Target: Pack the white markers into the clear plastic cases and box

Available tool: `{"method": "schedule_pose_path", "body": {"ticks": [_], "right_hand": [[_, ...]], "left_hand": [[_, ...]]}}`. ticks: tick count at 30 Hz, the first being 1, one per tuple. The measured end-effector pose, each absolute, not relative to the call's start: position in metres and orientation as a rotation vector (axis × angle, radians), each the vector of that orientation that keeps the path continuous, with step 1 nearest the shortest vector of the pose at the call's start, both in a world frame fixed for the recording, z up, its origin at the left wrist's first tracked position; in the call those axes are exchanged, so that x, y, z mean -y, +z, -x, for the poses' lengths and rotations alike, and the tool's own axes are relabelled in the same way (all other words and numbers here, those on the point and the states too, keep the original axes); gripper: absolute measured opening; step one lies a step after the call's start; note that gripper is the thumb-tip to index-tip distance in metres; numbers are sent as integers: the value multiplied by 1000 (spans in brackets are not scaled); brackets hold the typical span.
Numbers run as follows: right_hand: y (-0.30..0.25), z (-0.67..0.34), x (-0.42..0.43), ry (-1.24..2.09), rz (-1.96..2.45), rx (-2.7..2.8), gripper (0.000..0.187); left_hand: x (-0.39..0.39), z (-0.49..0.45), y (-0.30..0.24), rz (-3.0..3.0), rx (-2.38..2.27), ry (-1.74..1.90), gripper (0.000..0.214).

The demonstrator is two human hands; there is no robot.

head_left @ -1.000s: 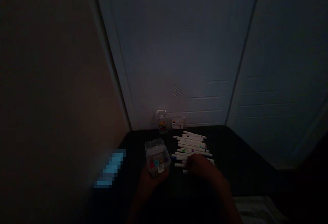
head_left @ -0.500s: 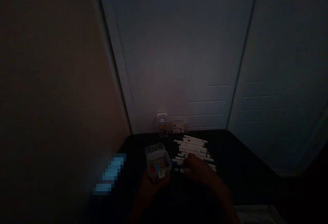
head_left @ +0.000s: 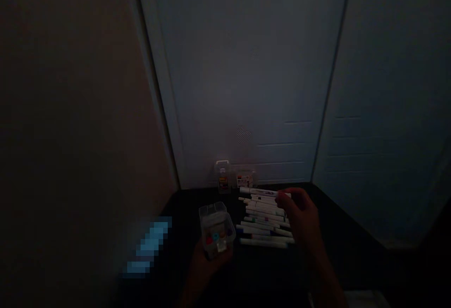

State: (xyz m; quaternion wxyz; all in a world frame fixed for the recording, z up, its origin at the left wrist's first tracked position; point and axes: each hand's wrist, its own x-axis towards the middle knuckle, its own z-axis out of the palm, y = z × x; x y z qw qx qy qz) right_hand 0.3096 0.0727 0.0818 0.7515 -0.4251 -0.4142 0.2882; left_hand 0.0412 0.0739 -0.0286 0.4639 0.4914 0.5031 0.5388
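My left hand (head_left: 207, 263) is wrapped round a clear plastic box (head_left: 207, 214) whose lid stands open at the back. Several colored marker ends, red, blue and purple among them, show inside the box. To the right, my right hand (head_left: 299, 207) pinches a white marker (head_left: 260, 191) by its right end, holding it level over the far side of the pile. Below it, several white markers (head_left: 264, 214) lie side by side on the dark table. One marker (head_left: 264, 242) lies at the near edge of the group.
Two clear packages stand against the pale panel at the back: a handled case (head_left: 223, 179) with a yellow-and-dark label and a flatter box (head_left: 244, 180) with a white label. The dark table (head_left: 338, 223) narrows towards the panel. A pale object (head_left: 362, 298) shows at the lower right.
My right hand has moved from the near side of the markers to their far right and now holds a marker up. My left hand still holds the box in nearly the same place.
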Motion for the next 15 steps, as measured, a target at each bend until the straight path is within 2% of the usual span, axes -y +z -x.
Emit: {"method": "schedule_pose_path", "body": {"ticks": [3, 6, 8, 15], "right_hand": [[69, -309, -82, 859, 778, 674, 31], [66, -298, -85, 1166, 599, 536, 47], [69, -285, -83, 1310, 507, 525, 49], [83, -237, -73, 1277, 491, 702, 51]], "left_hand": [[-75, -41, -29, -1202, -1258, 1296, 71], [-78, -40, -31, -1206, -1231, 1291, 74], [-79, -39, -33, -1222, -1221, 1285, 73], [-83, -34, -38, -1343, -1184, 1292, 67]]}}
